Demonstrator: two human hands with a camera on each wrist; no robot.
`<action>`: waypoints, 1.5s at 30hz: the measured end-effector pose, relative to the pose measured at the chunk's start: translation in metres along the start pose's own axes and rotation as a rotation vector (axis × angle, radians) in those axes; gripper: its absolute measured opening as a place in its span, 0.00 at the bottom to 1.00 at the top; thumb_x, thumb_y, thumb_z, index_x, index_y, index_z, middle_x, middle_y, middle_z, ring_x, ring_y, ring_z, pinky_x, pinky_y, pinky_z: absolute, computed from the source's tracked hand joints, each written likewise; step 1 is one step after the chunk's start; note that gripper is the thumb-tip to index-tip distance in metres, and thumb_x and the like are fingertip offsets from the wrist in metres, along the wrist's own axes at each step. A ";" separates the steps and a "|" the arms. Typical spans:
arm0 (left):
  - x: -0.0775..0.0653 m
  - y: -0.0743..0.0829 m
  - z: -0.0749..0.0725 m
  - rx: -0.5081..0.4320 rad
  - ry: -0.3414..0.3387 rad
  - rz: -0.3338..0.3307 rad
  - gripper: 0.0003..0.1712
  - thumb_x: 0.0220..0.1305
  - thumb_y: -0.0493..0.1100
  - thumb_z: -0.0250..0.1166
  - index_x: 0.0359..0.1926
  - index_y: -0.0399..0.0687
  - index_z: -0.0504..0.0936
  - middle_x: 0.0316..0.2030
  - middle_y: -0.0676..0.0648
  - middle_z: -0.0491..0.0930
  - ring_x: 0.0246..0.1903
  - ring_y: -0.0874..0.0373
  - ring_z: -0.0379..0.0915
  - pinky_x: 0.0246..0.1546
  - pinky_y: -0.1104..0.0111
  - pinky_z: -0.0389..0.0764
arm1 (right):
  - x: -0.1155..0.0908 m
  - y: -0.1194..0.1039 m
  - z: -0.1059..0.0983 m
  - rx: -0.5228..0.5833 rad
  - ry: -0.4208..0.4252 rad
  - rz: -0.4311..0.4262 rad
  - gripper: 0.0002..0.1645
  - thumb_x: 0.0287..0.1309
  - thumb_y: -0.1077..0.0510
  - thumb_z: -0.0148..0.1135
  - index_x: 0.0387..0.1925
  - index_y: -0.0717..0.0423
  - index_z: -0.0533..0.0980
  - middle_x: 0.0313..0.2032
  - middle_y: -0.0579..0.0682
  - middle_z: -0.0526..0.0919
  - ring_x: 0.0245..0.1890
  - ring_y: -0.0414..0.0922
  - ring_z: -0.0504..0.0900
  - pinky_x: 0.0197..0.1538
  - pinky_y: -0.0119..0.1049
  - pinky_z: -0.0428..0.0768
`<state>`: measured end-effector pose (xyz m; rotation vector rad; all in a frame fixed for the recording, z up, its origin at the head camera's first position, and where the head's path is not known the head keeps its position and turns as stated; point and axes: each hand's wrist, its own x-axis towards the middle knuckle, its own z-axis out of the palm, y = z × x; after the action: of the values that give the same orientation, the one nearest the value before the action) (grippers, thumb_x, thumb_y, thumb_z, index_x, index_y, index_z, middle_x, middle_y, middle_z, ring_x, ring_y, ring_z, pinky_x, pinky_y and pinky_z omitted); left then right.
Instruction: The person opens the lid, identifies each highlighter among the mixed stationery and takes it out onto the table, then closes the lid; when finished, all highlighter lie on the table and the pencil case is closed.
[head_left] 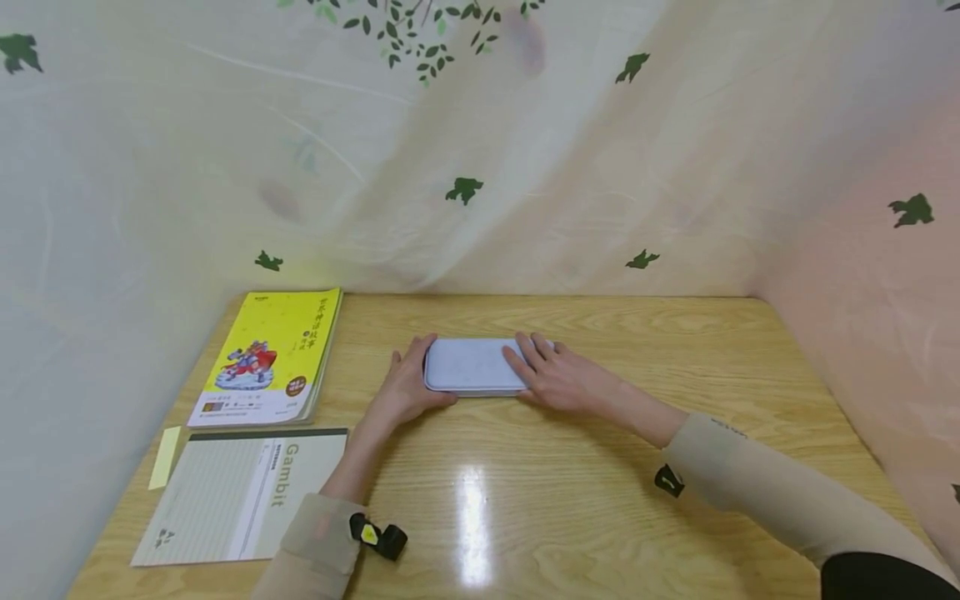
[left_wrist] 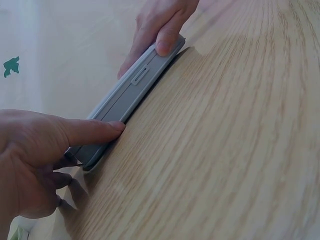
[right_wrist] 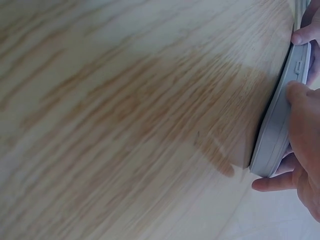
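Observation:
A pale blue-grey pencil case [head_left: 474, 363], long with rounded corners, lies flat near the middle of the wooden table. My left hand [head_left: 406, 390] holds its left end, thumb along the front side and the other fingers around the far corner. At the opposite end, my right hand [head_left: 564, 377] grips the case with fingers spread over the top and thumb on the front. In the left wrist view, a small rectangular tab [left_wrist: 140, 75] shows on the front side of the case, between the two thumbs. The right wrist view shows the case edge [right_wrist: 272, 145] close against the tabletop.
On the left, a yellow-covered book [head_left: 273, 350] lies behind a grey notebook [head_left: 217, 500], which my left forearm partly overlaps. A pale yellow strip [head_left: 164, 458] sits beside them. Behind the wooden table [head_left: 570, 517] hangs a light curtain [head_left: 525, 225] with green bird prints.

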<state>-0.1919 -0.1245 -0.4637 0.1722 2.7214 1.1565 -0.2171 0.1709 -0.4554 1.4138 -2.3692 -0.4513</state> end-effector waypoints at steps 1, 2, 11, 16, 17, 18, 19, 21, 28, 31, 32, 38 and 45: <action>0.000 0.000 0.000 -0.001 0.000 0.000 0.61 0.49 0.43 0.82 0.78 0.40 0.56 0.79 0.32 0.55 0.82 0.37 0.41 0.83 0.43 0.33 | 0.000 0.000 0.000 0.001 -0.003 -0.003 0.42 0.72 0.37 0.57 0.72 0.62 0.66 0.64 0.68 0.73 0.58 0.60 0.81 0.42 0.49 0.89; 0.000 0.000 0.000 -0.003 -0.001 0.000 0.61 0.49 0.43 0.82 0.78 0.40 0.56 0.79 0.32 0.55 0.82 0.37 0.41 0.83 0.43 0.33 | 0.000 0.000 0.000 0.002 -0.006 -0.006 0.42 0.72 0.37 0.57 0.72 0.62 0.66 0.64 0.68 0.73 0.58 0.60 0.81 0.42 0.49 0.89; 0.001 -0.002 0.001 -0.038 -0.002 0.006 0.62 0.48 0.42 0.83 0.78 0.39 0.56 0.79 0.31 0.55 0.81 0.35 0.41 0.83 0.43 0.32 | -0.001 0.002 -0.002 -0.025 0.022 -0.025 0.40 0.72 0.38 0.57 0.71 0.62 0.66 0.64 0.67 0.75 0.57 0.59 0.83 0.41 0.46 0.90; 0.002 -0.003 0.001 -0.038 -0.010 0.002 0.62 0.48 0.42 0.83 0.78 0.39 0.56 0.79 0.31 0.54 0.82 0.36 0.41 0.83 0.44 0.32 | -0.001 0.004 -0.002 -0.017 0.028 -0.035 0.41 0.71 0.38 0.59 0.71 0.61 0.66 0.64 0.67 0.75 0.57 0.59 0.82 0.41 0.45 0.90; 0.002 -0.003 0.000 -0.035 -0.013 0.000 0.62 0.48 0.43 0.82 0.79 0.39 0.55 0.79 0.31 0.54 0.82 0.36 0.40 0.83 0.44 0.31 | -0.001 0.005 -0.002 -0.008 0.024 -0.035 0.41 0.71 0.38 0.59 0.71 0.62 0.66 0.64 0.67 0.75 0.58 0.59 0.82 0.41 0.45 0.90; 0.003 -0.003 0.001 -0.034 -0.015 0.000 0.62 0.49 0.43 0.82 0.79 0.39 0.55 0.79 0.32 0.54 0.82 0.36 0.41 0.83 0.44 0.31 | 0.000 0.005 -0.003 0.005 0.021 -0.034 0.42 0.70 0.38 0.60 0.72 0.62 0.65 0.64 0.67 0.74 0.58 0.59 0.82 0.42 0.45 0.89; 0.003 -0.003 0.001 -0.034 -0.018 -0.002 0.62 0.49 0.43 0.82 0.79 0.40 0.54 0.80 0.32 0.53 0.82 0.36 0.41 0.83 0.44 0.31 | 0.000 0.006 -0.003 0.019 0.017 -0.034 0.42 0.70 0.38 0.60 0.72 0.62 0.65 0.64 0.67 0.74 0.58 0.59 0.82 0.42 0.45 0.89; 0.003 -0.004 0.001 -0.028 -0.020 0.001 0.62 0.49 0.43 0.82 0.79 0.39 0.54 0.79 0.32 0.53 0.82 0.36 0.42 0.83 0.44 0.31 | 0.001 0.007 -0.004 0.049 0.008 -0.030 0.42 0.70 0.39 0.61 0.72 0.62 0.65 0.65 0.67 0.73 0.59 0.59 0.81 0.43 0.46 0.89; 0.005 -0.003 0.001 -0.026 -0.020 0.005 0.63 0.48 0.43 0.82 0.79 0.40 0.54 0.79 0.33 0.55 0.81 0.37 0.46 0.83 0.46 0.31 | 0.001 0.009 -0.011 0.195 -0.083 0.012 0.40 0.73 0.43 0.58 0.74 0.63 0.63 0.68 0.69 0.71 0.64 0.63 0.78 0.50 0.52 0.88; 0.004 -0.004 0.001 -0.025 -0.013 0.006 0.64 0.48 0.43 0.82 0.79 0.39 0.53 0.79 0.32 0.56 0.80 0.37 0.48 0.83 0.46 0.31 | 0.002 0.011 -0.016 0.325 -0.137 0.046 0.39 0.75 0.45 0.55 0.76 0.63 0.61 0.71 0.71 0.68 0.68 0.66 0.74 0.56 0.57 0.85; 0.004 -0.004 0.001 -0.023 -0.010 0.008 0.64 0.48 0.43 0.82 0.80 0.39 0.53 0.79 0.32 0.56 0.80 0.37 0.48 0.83 0.46 0.31 | 0.002 0.013 -0.018 0.386 -0.161 0.065 0.38 0.77 0.46 0.53 0.77 0.62 0.59 0.73 0.71 0.66 0.70 0.67 0.72 0.59 0.59 0.83; 0.001 -0.004 0.001 -0.034 0.001 0.041 0.66 0.48 0.42 0.82 0.80 0.38 0.51 0.78 0.32 0.57 0.80 0.38 0.49 0.83 0.43 0.31 | 0.001 0.021 -0.019 0.699 -0.269 0.197 0.35 0.82 0.44 0.40 0.82 0.51 0.53 0.79 0.64 0.57 0.79 0.65 0.59 0.75 0.62 0.68; 0.001 -0.004 0.002 -0.051 0.021 0.039 0.66 0.47 0.42 0.83 0.80 0.40 0.51 0.76 0.36 0.61 0.80 0.36 0.49 0.83 0.45 0.31 | 0.003 0.028 -0.020 0.820 -0.266 0.283 0.35 0.80 0.38 0.40 0.80 0.45 0.58 0.79 0.60 0.61 0.78 0.61 0.62 0.76 0.61 0.66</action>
<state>-0.1924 -0.1255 -0.4676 0.2080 2.7152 1.2442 -0.2310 0.1787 -0.4251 1.3065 -3.0964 0.5041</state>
